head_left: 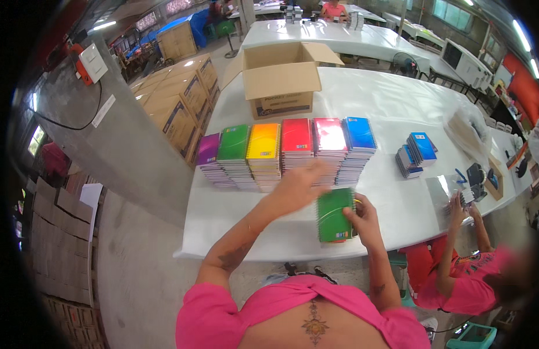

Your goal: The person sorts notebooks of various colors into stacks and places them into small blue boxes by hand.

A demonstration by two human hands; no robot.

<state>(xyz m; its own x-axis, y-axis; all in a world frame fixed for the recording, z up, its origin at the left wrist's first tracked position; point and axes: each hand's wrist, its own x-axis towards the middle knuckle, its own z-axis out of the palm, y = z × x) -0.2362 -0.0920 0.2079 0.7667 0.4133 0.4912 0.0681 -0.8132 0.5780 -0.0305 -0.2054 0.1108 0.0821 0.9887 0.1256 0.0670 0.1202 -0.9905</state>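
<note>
Right, green spiral-bound notebook (334, 215) in front of six stacked colours.
Lying flat near table's front edge, right hand (365, 220) curled round its right edge, fingers closed on cover and stack beneath; stack depth hidden. Left hand (301, 185) blurred, spread open over yellow and red stacks, holding nothing that shows. Looks light and thin, card cover glossy so likely slippery, wire spine stiff; best pinched at the long edge opposite the coil, or squared up between both palms. Count: six stacks in a row on white table (391, 104) — purple (208, 149), green (234, 142), yellow (263, 141), red (296, 135), glossy red (330, 135), blue (359, 133). One open cardboard box (280, 78) behind. Two small blue piles (417, 153) to the right, near a co-worker's hands (460, 206).
</note>
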